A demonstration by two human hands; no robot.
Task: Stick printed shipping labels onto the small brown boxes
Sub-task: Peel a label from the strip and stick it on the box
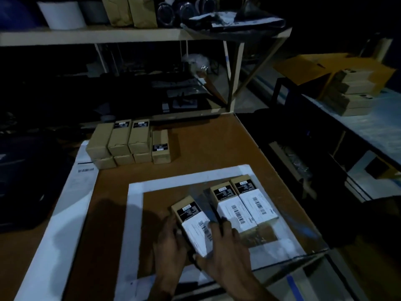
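A small brown box (187,208) with a black sticker and a white shipping label (198,232) lies near the front of the brown table (195,146). My left hand (170,246) holds its left side. My right hand (225,248) lies flat on the label's right part, fingers straight. Two more labelled boxes (230,205) (256,198) lie side by side just to the right. A stack of several unlabelled brown boxes (128,142) stands at the back left of the table.
White label backing sheets (134,213) frame the working spot, and another white sheet (73,192) hangs at the table's left edge. Shelves with packages (130,11) rise behind. A side bench on the right carries stacked boxes (351,94).
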